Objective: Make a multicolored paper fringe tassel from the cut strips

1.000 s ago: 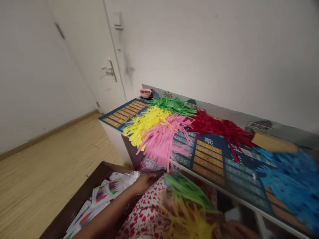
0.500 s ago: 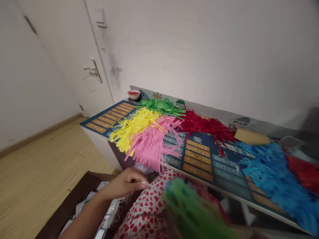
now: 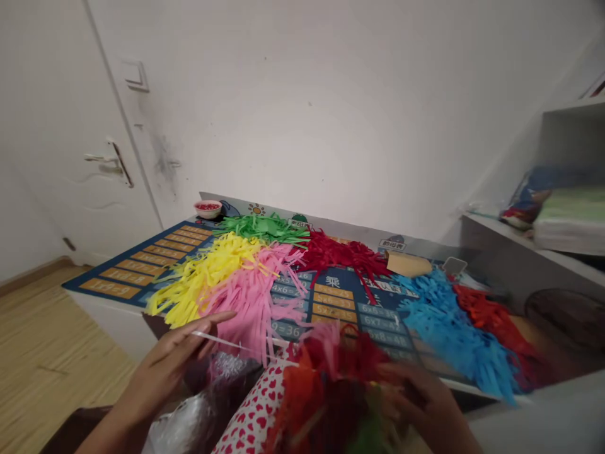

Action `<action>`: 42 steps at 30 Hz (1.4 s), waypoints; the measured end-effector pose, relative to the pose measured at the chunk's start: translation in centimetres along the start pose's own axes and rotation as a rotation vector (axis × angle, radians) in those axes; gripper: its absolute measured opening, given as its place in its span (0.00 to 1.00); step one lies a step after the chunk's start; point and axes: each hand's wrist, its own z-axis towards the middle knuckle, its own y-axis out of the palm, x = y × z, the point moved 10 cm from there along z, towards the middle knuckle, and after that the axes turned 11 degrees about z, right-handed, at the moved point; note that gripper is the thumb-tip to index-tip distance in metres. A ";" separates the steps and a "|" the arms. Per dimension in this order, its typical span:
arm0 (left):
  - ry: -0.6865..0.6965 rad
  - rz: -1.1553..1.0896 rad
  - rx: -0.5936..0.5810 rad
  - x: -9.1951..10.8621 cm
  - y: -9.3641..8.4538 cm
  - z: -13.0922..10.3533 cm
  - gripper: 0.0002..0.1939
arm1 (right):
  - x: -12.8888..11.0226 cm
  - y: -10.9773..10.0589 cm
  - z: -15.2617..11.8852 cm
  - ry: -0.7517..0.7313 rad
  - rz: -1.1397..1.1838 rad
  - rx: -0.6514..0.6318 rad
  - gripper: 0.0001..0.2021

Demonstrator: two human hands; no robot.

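My left hand (image 3: 177, 353) has the end of a thin white string (image 3: 224, 342) between its fingers. The string runs taut to the right, to a multicoloured bundle of fringed paper tassels (image 3: 326, 378) above my lap. Red, orange, pink and some green show in that bundle, blurred by motion. My right hand (image 3: 420, 400) grips the bundle's right side, its fingers partly smeared and hidden. Just beyond my hands, pink fringe (image 3: 250, 296) and yellow fringe (image 3: 205, 271) lie on the table.
Green fringe (image 3: 267, 228), dark red fringe (image 3: 338, 252), blue fringe (image 3: 454, 331) and orange-red fringe (image 3: 491, 318) lie across the printed table mat (image 3: 118, 277). A bowl of red bits (image 3: 208, 209) stands at the back left. Shelves (image 3: 510, 277) rise at the right.
The view has swung right, bringing the shelves in. The bundle has turned from its green side to its red and pink side. A taut string now shows between my hands.
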 end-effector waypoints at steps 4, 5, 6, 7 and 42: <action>-0.009 -0.328 -0.051 0.4 1.1 0.2 0.17 | -0.6 2.2 0.6 -0.014 -0.049 -0.078 0.12; -0.043 -0.458 -0.087 0.2 1.9 0.2 0.15 | -0.9 2.7 0.7 -0.025 -0.081 -0.098 0.13; -0.077 -0.579 -0.126 0.1 2.9 0.1 0.12 | -1.2 3.2 0.8 -0.037 -0.111 -0.119 0.13; -0.103 -0.677 -0.160 -0.1 4.1 -0.1 0.10 | -1.6 3.7 0.9 -0.049 -0.136 -0.140 0.13; 0.570 0.623 -0.427 1.9 22.4 -4.1 0.19 | 3.7 3.9 -4.9 0.314 0.018 -0.014 0.07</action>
